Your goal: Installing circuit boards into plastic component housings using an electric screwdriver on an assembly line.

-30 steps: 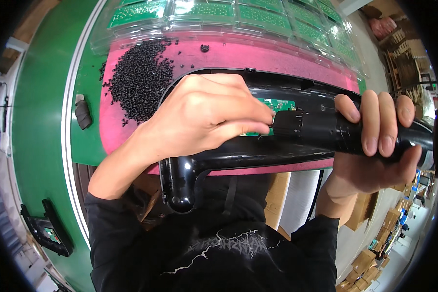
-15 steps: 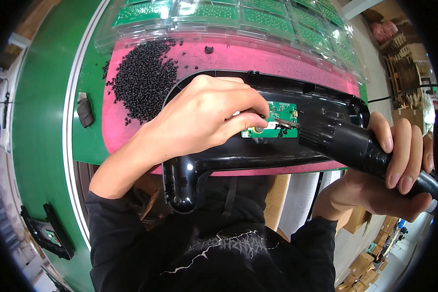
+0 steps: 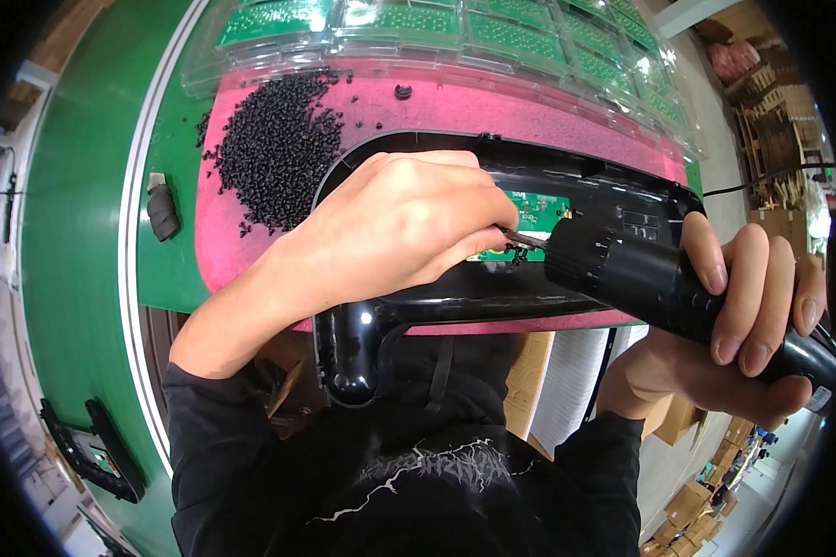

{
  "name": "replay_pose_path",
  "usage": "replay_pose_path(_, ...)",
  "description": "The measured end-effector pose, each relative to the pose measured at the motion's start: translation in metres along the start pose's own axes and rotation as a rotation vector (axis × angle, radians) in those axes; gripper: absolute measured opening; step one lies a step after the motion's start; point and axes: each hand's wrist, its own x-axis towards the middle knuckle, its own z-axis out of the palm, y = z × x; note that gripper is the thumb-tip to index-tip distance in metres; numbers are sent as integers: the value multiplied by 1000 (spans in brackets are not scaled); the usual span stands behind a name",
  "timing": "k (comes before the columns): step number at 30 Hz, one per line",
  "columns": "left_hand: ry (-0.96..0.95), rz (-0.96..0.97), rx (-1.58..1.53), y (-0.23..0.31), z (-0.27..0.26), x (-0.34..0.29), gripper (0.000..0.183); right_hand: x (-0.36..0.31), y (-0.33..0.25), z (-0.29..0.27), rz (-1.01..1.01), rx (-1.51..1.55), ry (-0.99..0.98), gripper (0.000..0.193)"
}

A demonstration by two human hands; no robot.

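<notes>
My right hand (image 3: 748, 306) is wrapped round a black electric screwdriver (image 3: 632, 277), held almost level and pointing left. Several small black screws (image 3: 520, 251) cling to its metal bit (image 3: 528, 240). At the tip of that bit, the thumb and fingers of my left hand (image 3: 404, 218) are pinched together; what they hold is hidden. Beneath both lies a green circuit board (image 3: 541, 212), partly covered by my left fingers and the screwdriver. It sits inside a glossy black plastic housing (image 3: 455, 297), which has a rounded arm reaching toward me at its left end.
A heap of small black screws (image 3: 279, 148) lies on the pink mat (image 3: 437, 107) to the left. Clear plastic trays (image 3: 418, 56) of green boards stand behind. A dark wrapped object (image 3: 163, 213) and another black housing (image 3: 93, 450) lie on green surfaces at the left.
The screwdriver has moved left, bringing its bit up to my left fingertips. My left hand has shifted only slightly and stays pinched. The housing has barely moved.
</notes>
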Motion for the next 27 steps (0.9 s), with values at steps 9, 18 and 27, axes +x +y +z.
replay_pose_path(9,-6,-16,90,0,1,-1,20,2,-2,-4,39,-105,-76,41)
replay_pose_path(18,-10,-16,87,0,-4,-2,19,2,0,-5,42,-92,-92,41)
replay_pose_path(27,-9,-60,136,-2,-3,-5,17,3,10,-1,66,-122,-107,40)
